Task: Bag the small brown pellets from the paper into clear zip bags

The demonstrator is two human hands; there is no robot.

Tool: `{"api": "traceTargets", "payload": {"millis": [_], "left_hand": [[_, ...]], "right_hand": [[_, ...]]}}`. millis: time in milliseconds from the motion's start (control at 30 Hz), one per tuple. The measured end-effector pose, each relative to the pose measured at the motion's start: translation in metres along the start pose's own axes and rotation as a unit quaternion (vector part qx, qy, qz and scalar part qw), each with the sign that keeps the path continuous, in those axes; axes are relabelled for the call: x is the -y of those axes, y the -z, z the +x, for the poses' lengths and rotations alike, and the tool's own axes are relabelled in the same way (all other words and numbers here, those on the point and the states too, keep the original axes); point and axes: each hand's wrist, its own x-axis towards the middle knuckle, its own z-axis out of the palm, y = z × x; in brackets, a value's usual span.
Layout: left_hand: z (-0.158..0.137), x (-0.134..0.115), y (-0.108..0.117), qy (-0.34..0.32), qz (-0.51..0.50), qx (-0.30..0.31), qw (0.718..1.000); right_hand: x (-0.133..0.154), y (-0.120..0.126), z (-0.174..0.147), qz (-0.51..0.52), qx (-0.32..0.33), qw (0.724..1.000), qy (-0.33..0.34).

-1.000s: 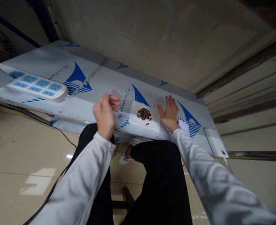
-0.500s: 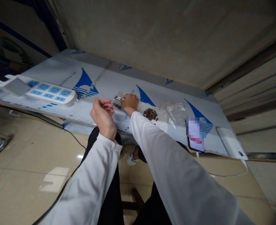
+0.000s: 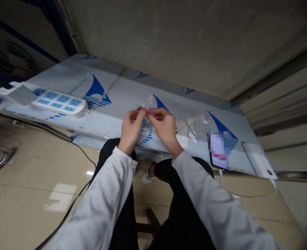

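Observation:
My left hand [image 3: 131, 131] and my right hand [image 3: 164, 129] meet fingertip to fingertip just over the middle of the table. Pinched between them is a small clear plastic bag [image 3: 150, 99], whose top sticks up past the fingers. Something dark [image 3: 139, 108] shows at the left fingertips, perhaps a brown piece inside the bag. Right beside my right hand, the edge of a pile of small brown pieces [image 3: 176, 130] peeks out; the hand hides the others. Crumpled clear plastic bags [image 3: 196, 123] lie farther right.
The table [image 3: 114, 118] wears a blue-printed protective film. A white power strip [image 3: 62, 102] with a plugged-in adapter is on the left. To the right lie a phone [image 3: 219, 151] on a cable and a white power bank [image 3: 257, 159]. A wall rises behind.
My left hand has moved right and up to meet my right hand, which has shifted right with the small bag. The brown pile is now mostly covered by my right hand.

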Motion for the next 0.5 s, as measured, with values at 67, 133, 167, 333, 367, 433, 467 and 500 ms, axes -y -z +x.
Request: {"api": "traceTargets", "payload": {"millis": [67, 133, 167, 333, 367, 433, 467, 500], "left_hand": [[-0.006, -0.001, -0.003, -0.004, -0.033, 0.063, 0.997], [-0.012, -0.005, -0.005, 0.001, -0.056, 0.111, 0.992], [-0.014, -0.006, -0.006, 0.01, -0.058, 0.137, 0.989], [-0.024, -0.011, -0.01, 0.043, -0.014, 0.235, 0.971], [-0.025, -0.01, -0.011, 0.041, -0.005, 0.237, 0.971], [-0.025, -0.006, -0.013, 0.039, 0.017, 0.24, 0.97], [-0.025, -0.003, -0.015, 0.038, 0.031, 0.236, 0.97], [-0.025, -0.001, -0.016, 0.031, 0.049, 0.221, 0.974]], "right_hand": [[0.003, 0.014, -0.022, 0.086, -0.003, 0.996, -0.024], [0.004, 0.027, -0.039, 0.198, -0.006, 0.977, -0.081], [0.004, 0.033, -0.046, 0.256, -0.01, 0.96, -0.115], [-0.002, 0.058, -0.059, 0.364, -0.041, 0.909, -0.196], [-0.004, 0.061, -0.059, 0.362, -0.047, 0.911, -0.193], [-0.007, 0.063, -0.059, 0.353, -0.062, 0.917, -0.177], [-0.009, 0.063, -0.058, 0.34, -0.074, 0.923, -0.165], [-0.01, 0.063, -0.058, 0.321, -0.087, 0.931, -0.152]]}}
